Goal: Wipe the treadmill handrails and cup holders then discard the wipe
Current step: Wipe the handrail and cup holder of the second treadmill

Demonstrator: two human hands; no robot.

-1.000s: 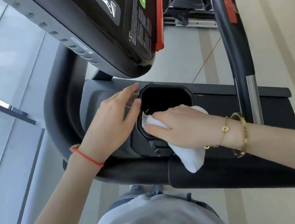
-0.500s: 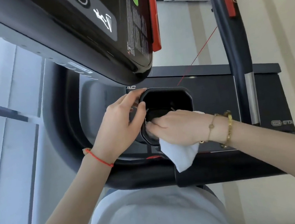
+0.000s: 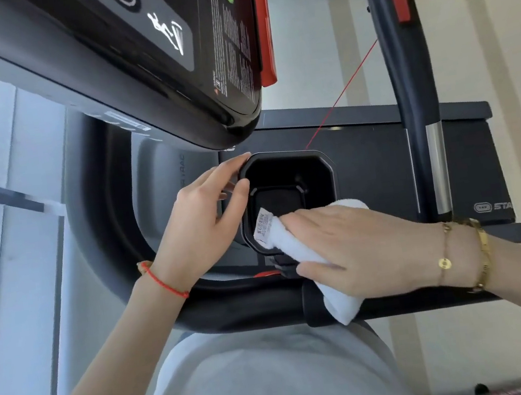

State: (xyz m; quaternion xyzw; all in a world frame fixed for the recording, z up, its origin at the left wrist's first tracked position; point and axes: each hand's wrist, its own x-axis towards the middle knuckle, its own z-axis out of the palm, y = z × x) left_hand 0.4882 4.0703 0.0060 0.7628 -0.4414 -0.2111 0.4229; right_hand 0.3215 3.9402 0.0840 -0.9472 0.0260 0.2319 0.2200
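Item, nearest: front handrail, black padded bar crossing just ahead of the person's torso; the tail of the wipe is draping over it. Item: wipe, white folded cloth with a printed label, lying across the near right rim of the cup holder and trailing down to the bar. Item: right hand, fingers straight and flat, pressing the wipe against that rim rather than clutching it. Item: left hand, fingers and thumb lightly curled, bracing on the cup holder's left rim, apparently steadying it; carrying nothing. Item: cup holder, black octagonal well, empty, its floor showing bare. Item, farther: console, overhanging the far left corner of the well; upright side handrail standing to the right, apart from both hands. Progress, as judged: cup-holder wiping is under way at the rim; whether the handrails are done cannot be told; discarding is not yet done, and no bin is in view. Clearance: the console is crowding the far rim, the upright rail is bounding the right; open room is lying toward the near bar.
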